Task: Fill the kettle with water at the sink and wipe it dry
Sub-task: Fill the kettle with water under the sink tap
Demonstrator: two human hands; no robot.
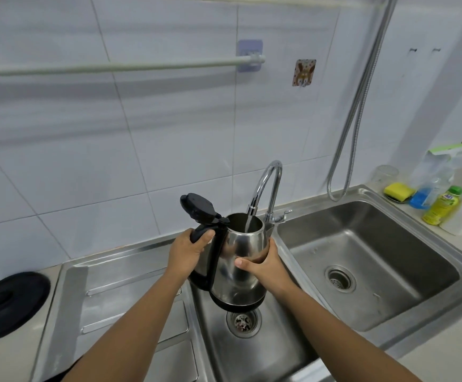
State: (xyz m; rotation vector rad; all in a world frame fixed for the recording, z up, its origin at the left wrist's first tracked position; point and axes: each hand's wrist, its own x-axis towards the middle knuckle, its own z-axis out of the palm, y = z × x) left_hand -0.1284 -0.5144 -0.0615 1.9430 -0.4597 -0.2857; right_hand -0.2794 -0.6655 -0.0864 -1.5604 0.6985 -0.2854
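Observation:
A steel kettle (pixel 238 260) with a black base hangs above the left basin (pixel 268 351) of the double sink, its black lid (pixel 198 208) flipped open. A thin stream of water runs from the curved chrome tap (pixel 265 188) into the kettle's mouth. My left hand (pixel 187 250) is wrapped around the black handle. My right hand (pixel 265 264) cups the kettle's body from the right side.
The right basin (pixel 367 260) has a drain strainer. A steel draining board (pixel 108 307) lies left of the sink, with a round black kettle base (pixel 9 304) beyond it. A yellow sponge (pixel 398 191) and several bottles (pixel 442 205) stand at the back right. A metal hose (pixel 362 97) hangs on the wall.

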